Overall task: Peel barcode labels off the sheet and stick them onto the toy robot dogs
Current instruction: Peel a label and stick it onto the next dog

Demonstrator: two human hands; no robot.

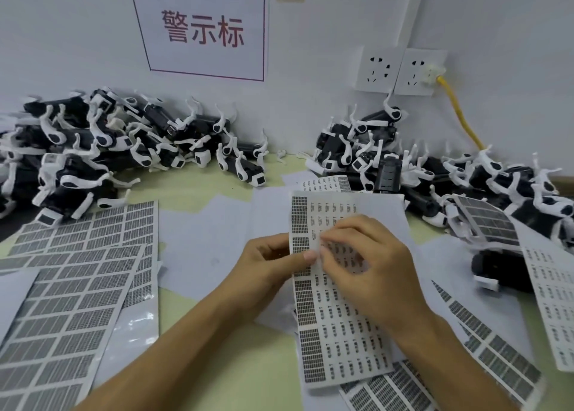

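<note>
Basically mid-peel: left hand [273,260] pinches the left edge of the label sheet [338,326], thumb on top, holding it lifted off the table [192,190]; right hand [366,255] has fingertips [324,249] curled onto the sheet just right of the left thumb, apparently picking at a label corner, though whether a label is already lifted is too small to tell. Sheet is the landmark: most of its cells look stripped, dark barcodes remain down its left column. Toy robot dogs [388,162] are piled just behind the sheet and to its right, another heap [102,149] well to its left by the wall; spare full sheets [77,286] lie left of it. To do this well, I'd judge: keep the backing taut with the left pinch, lift one corner by nail, peel slowly at a low angle so the label doesn't curl or tear, touch adhesive minimally.
</note>
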